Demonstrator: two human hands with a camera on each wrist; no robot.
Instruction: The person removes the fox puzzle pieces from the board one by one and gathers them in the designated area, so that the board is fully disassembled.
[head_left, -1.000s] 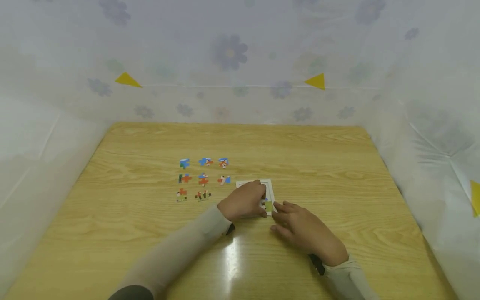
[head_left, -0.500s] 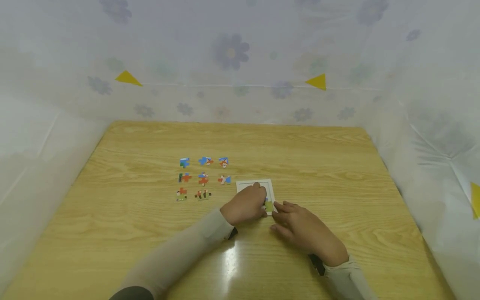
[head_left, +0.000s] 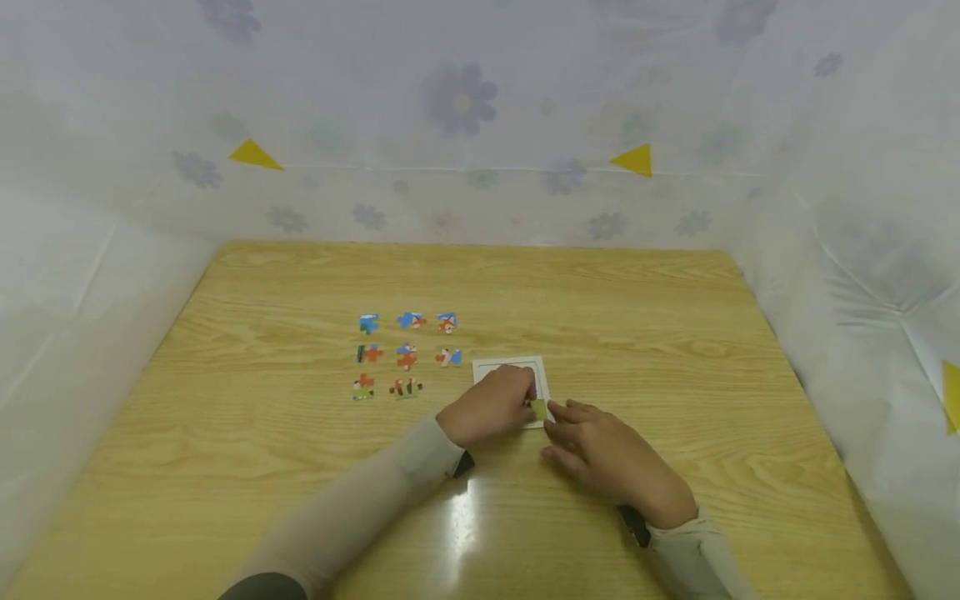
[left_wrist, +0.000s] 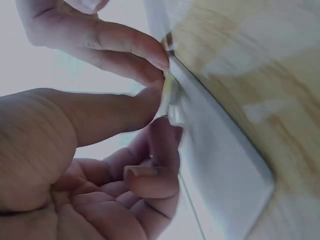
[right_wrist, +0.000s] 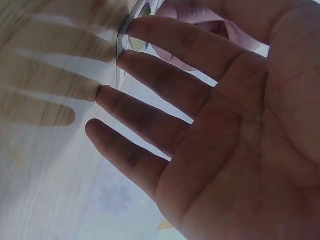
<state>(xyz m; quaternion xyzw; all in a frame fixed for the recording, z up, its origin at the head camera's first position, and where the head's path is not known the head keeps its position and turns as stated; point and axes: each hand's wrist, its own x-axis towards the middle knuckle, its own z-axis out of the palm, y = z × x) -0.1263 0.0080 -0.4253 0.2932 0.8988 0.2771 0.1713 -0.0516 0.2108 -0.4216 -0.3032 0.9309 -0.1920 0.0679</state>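
Observation:
My left hand [head_left: 491, 404] is over the white puzzle frame [head_left: 510, 362], palm down with fingers bent. Its thumb and finger pinch a yellow-green puzzle piece [head_left: 539, 409] at the frame's lower right corner. Only the thin edge of that piece shows between the fingertips in the left wrist view, and the hand covers much of the frame. My right hand [head_left: 607, 454] lies with fingers extended, its fingertips against the right side of the frame; the right wrist view shows the spread fingers [right_wrist: 165, 80] holding nothing.
Several loose puzzle pieces [head_left: 407, 357] lie in rows on the wood-grain table [head_left: 600, 317], left of the frame. White flowered sheeting [head_left: 465, 192] walls the table at the back and sides, with yellow triangles [head_left: 633, 161] on it.
The left fingers have shifted slightly at the frame's corner, and the yellow-green piece looks slightly raised or turned. The right hand has stayed in place.

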